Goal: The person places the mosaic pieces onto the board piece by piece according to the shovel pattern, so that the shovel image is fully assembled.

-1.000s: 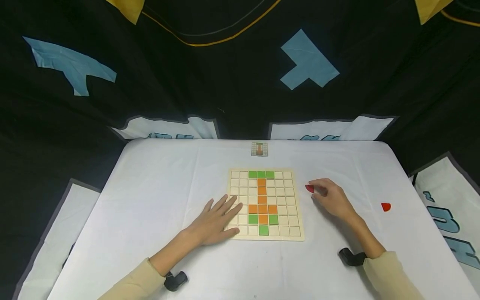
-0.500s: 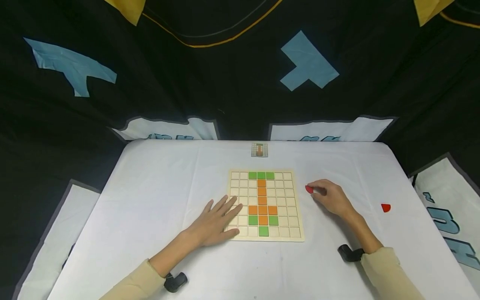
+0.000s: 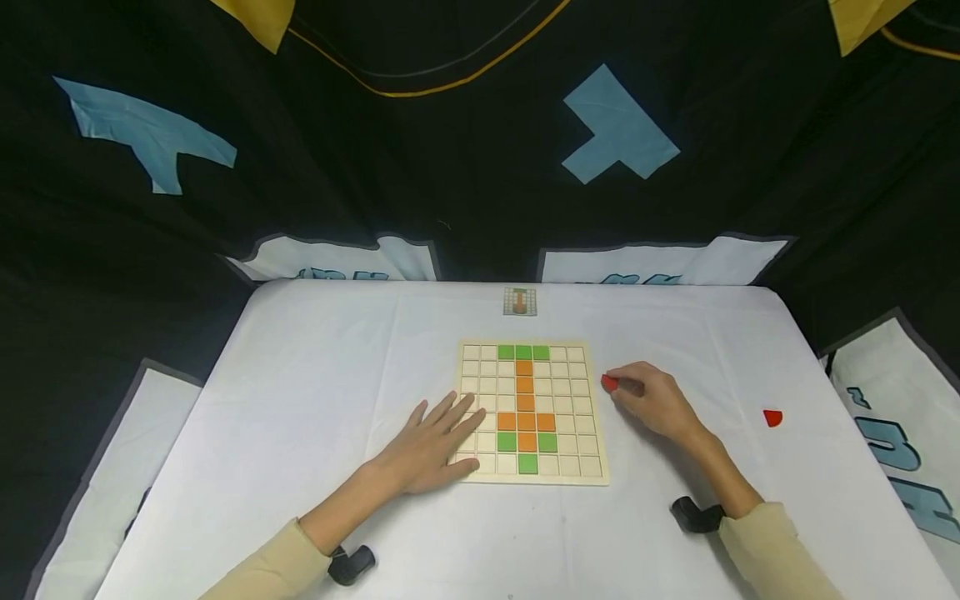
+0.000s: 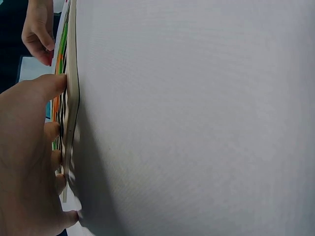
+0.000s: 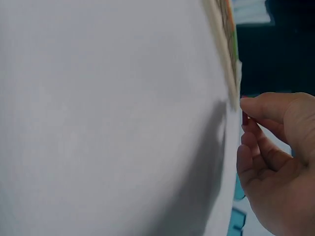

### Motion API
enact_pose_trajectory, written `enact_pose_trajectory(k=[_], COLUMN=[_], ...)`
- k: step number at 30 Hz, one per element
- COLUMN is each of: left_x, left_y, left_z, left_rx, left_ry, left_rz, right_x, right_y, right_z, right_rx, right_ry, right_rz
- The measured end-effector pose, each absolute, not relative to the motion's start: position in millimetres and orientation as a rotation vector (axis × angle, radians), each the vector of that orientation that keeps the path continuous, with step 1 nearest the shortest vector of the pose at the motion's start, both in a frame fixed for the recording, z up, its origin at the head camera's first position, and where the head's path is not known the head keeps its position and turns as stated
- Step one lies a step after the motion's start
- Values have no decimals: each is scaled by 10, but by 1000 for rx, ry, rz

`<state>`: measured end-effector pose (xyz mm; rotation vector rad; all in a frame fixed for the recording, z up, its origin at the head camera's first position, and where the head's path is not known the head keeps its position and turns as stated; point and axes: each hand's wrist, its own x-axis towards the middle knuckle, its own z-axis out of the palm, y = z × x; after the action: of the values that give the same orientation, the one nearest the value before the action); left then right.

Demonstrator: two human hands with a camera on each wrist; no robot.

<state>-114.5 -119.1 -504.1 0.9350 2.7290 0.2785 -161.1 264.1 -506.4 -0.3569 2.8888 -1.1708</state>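
A square wooden grid board (image 3: 583,468) lies on the white table, its cells filled with orange tiles (image 3: 524,385) down the middle and green tiles (image 3: 522,352) at the top and bottom. My left hand (image 3: 431,444) rests with spread fingers on the board's left edge; in the left wrist view its thumb (image 4: 53,86) touches the rim. Just right of the board, my right hand (image 3: 656,402) pinches a small red piece (image 3: 609,382) with a rounded edge between thumb and fingertips. In the right wrist view the fingers mostly hide that red piece (image 5: 244,118).
A second red piece (image 3: 772,417), rounded on one side, lies farther right on the table. Behind the board is a small pattern card (image 3: 520,302) showing a similar grid. Black wrist cameras (image 3: 351,565) hang below both wrists, and a dark curtain (image 3: 480,183) stands behind the table.
My right hand has shifted slightly left toward the board, carrying the pinched red piece, which has turned a little. My left hand has stayed in place.
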Motion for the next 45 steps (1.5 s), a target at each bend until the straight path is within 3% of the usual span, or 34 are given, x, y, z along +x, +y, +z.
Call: enact_pose_trajectory(k=[19,45], left_x=[-1150,-1139], left_y=[-1191,-1201], left_z=[-5029,-5033], left_rx=[942,957], left_ry=[2731,2750], left_rz=[256,253], right_x=[-1157,-896], right_y=[1884,1392], right_z=[-4804,-5022], right_rx=[-750,-927], right_ry=[2740,2657], right_rz=[-1230,-980])
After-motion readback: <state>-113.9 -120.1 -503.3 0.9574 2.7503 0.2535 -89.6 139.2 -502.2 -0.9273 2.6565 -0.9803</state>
